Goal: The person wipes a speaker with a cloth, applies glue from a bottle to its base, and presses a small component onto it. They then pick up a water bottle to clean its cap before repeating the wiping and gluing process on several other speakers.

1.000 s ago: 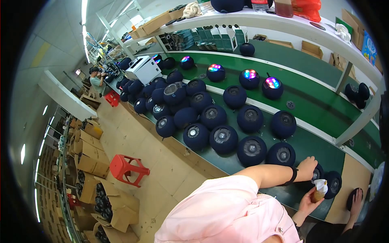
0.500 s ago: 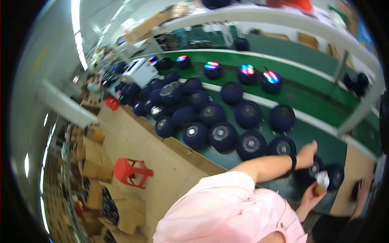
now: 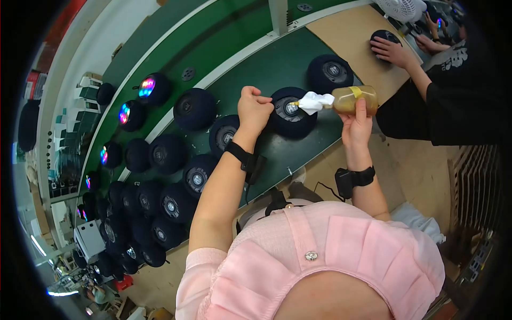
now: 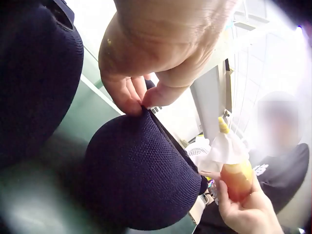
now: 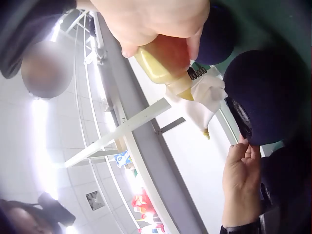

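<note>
My left hand (image 3: 254, 111) pinches the fabric edge of a round, dark blue, mesh-covered speaker (image 4: 141, 175), thumb and fingertip meeting at its rim in the left wrist view. That speaker lies with its black recessed face up on the green table. In my right hand (image 3: 358, 125) is a squeeze bottle (image 3: 346, 100) of yellowish-brown liquid, gripped around its body and tipped sideways. White cloth or tissue (image 3: 313, 101) wraps the bottle's neck, and its yellow nozzle (image 5: 206, 134) pokes out. In the head view the nozzle overlaps the speaker's face.
Another speaker (image 3: 329, 73) sits just beyond, near a brown board (image 3: 341, 32). Many more speakers (image 3: 165, 153) crowd the table to the left, and several with lit tops (image 3: 146, 88) stand behind the white rail. Another person's hand (image 3: 392, 50) rests on a dark round piece at the right.
The head view has swung toward the right end of the table and looks down more steeply. My right hand still holds the bottle; my left stays at the speaker beside it.
</note>
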{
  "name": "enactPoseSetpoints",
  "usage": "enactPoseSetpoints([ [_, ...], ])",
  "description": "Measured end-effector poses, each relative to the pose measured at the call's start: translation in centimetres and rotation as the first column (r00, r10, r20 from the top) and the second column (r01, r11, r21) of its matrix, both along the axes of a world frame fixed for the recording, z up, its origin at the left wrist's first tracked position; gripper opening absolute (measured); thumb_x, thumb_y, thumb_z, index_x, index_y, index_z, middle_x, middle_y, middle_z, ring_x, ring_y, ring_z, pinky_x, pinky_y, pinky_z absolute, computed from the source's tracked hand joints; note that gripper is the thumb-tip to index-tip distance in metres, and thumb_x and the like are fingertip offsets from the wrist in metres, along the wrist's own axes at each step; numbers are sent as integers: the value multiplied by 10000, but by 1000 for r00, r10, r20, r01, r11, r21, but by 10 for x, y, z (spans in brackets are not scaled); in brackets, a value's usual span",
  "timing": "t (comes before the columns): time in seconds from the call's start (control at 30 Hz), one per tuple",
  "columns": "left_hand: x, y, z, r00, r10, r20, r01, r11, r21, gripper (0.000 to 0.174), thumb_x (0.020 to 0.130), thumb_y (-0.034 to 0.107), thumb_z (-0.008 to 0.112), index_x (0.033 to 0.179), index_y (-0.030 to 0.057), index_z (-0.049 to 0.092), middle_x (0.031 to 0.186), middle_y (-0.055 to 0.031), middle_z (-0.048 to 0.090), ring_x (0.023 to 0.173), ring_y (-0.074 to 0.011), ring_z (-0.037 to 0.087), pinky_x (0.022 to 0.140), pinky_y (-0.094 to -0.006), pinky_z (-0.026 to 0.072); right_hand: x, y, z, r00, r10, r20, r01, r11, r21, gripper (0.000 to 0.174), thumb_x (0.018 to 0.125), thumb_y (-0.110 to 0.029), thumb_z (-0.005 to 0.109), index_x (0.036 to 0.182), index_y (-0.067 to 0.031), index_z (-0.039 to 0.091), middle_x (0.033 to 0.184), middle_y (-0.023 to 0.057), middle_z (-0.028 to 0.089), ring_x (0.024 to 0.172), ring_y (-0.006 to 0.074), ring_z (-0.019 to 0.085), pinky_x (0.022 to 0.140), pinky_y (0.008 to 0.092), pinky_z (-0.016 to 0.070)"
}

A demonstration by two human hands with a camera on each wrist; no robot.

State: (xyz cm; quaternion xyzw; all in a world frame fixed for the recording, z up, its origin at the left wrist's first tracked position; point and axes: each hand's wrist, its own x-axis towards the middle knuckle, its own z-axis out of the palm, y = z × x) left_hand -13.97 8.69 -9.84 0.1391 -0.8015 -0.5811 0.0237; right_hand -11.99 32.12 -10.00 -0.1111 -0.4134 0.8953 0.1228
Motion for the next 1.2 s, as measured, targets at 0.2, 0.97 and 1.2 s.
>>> enactPoseSetpoints([
  [0.2,-1,5,-2,1000,-27,6,27,999,23,384,636,-46,623,946,-8,400,783,-138,623,688,-153,600,602,-251,477,0,-2,-1,999,28,39,-27,999,-21,351,869,-247,571,1129,-37,462,1059,111,556,942,251,587,790,403,515],
  [0.97,-5,76,-7,998,-38,45,49,958,-282,1041,467,158,849,1331,123,268,1124,-211,359,1026,-389,457,898,-397,417,31,34,-29,913,193,359,84,772,-631,489,821,-447,582,1123,-71,502,1093,76,546,1008,210,541,775,336,512],
  [1.2,-22,30,18,996,-90,26,92,991,-100,961,571,246,789,1336,9,258,1233,-252,376,1114,-348,437,930,-377,397,40,28,-28,906,205,371,89,765,-638,475,828,-434,579,1121,-69,497,1090,74,542,1006,207,541,789,335,511],
])
